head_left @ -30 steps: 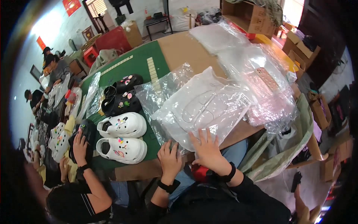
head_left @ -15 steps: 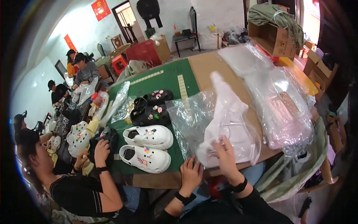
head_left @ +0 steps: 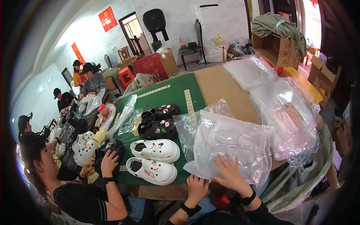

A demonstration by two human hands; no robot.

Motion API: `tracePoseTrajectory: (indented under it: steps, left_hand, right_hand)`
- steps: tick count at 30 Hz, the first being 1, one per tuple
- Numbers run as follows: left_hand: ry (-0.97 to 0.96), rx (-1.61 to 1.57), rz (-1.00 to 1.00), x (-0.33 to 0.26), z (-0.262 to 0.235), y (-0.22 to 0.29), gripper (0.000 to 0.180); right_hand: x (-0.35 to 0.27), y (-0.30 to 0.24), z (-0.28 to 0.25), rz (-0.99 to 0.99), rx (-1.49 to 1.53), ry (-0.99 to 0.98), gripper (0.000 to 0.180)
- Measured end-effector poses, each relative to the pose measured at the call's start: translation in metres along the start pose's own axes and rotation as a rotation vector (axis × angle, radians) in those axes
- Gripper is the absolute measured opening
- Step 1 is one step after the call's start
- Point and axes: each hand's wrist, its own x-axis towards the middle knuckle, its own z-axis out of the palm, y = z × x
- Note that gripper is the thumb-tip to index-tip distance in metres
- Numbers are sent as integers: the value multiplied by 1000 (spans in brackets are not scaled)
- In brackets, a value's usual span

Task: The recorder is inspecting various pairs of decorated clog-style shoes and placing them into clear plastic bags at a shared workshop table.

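A frosted plastic bag (head_left: 240, 129) printed with shoe-sole outlines lies spread near the table's front edge. My right hand (head_left: 229, 173) rests flat on its lower part, fingers spread. At the bag's lower left corner, by the table edge, my left hand (head_left: 197, 188) has its fingers curled onto the plastic. A clear bag (head_left: 184, 129) shows partly from under the frosted one. Left of my hands stand two white clogs with charms, the nearer clog (head_left: 152, 171) and the farther clog (head_left: 157, 150). Behind them sit a pair of black clogs (head_left: 159, 129).
Stacked clear bags (head_left: 243, 73) and a pile with a pink phone (head_left: 293, 113) lie on the right. A co-worker (head_left: 80, 198) at my left handles a dark clog (head_left: 108, 148). A green fabric sack (head_left: 315, 180) hangs beside the table at the right.
The frosted bag was bunched and raised at its far end; now it lies flat and wide. My right hand has opened from a grip and pressed down on it.
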Motion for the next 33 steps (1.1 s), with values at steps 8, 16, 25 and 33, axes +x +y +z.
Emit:
tracePoseTrajectory:
  steps: [8,16,25,33]
  left_hand:
    - [122,-101,101,4,4,-4,37]
    - [115,-112,35,1,2,-1,20]
    - [-83,-4,201,3,-7,0,17]
    - [-171,-52,219,-4,2,-11,58]
  right_hand:
    - [-36,15,11,154,-264,-103,85]
    - [-27,17,-24,153,197,380,55]
    - [21,-25,-38,148,455,608,41]
    - [56,-29,17,150,964,105,69]
